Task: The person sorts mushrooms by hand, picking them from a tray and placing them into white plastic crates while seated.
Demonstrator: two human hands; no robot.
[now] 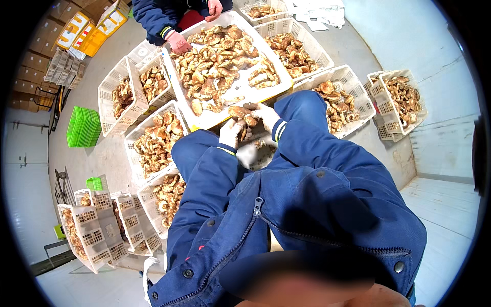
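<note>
My right hand (264,114), in a pale soiled glove, grips a brown-capped mushroom (238,111) at the near edge of a white tray (238,94). Close beside it, my left hand (230,133), also gloved, is closed around another mushroom (244,133), partly hidden by the fingers. A further brown cap (251,121) shows between the two hands; which hand bears it is unclear. The tray carries a broad heap of whole mushrooms (215,65), with a smaller group (264,75) at its right side. Both hands are above the gap between my knees.
Across the tray, a co-worker's gloved hand (178,43) touches the mushrooms; the other hand (213,9) is at the far edge. White perforated crates (132,144) of mushrooms flank both sides. Green baskets (83,127) are stacked left. Cardboard boxes (32,63) stand far left.
</note>
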